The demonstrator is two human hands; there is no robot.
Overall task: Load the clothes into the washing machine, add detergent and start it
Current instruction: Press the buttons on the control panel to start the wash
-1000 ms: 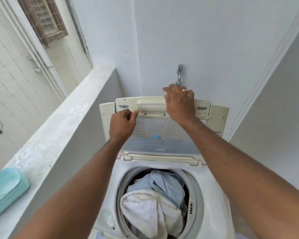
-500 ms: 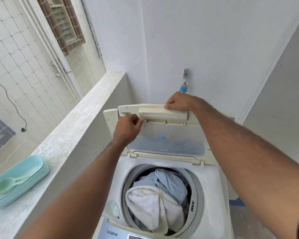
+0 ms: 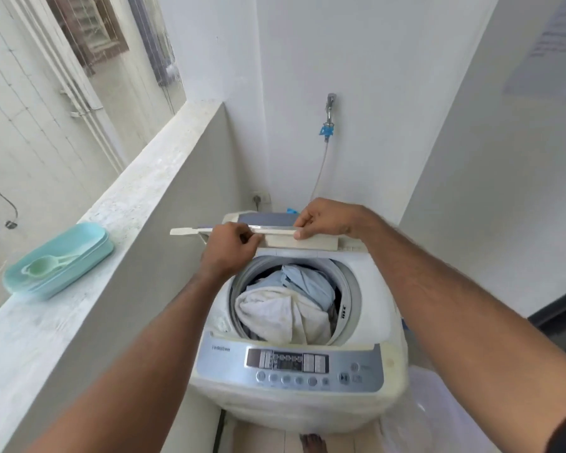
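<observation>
Lowered since before, lid [image 3: 294, 240] sits apparently pinched by both hands' fingers [image 3: 303, 235].

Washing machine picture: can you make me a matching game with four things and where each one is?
Things:
1. white towel
2. pale green plastic scoop
3. blue hose connector
4. cream folding lid

Places:
A. in the turquoise tray on the ledge
B. held in both hands, the left hand and the right hand
C. under the wall tap
D. on top of the clothes in the drum

Pairs: 1-D, 2-A, 3-C, 4-B
</observation>
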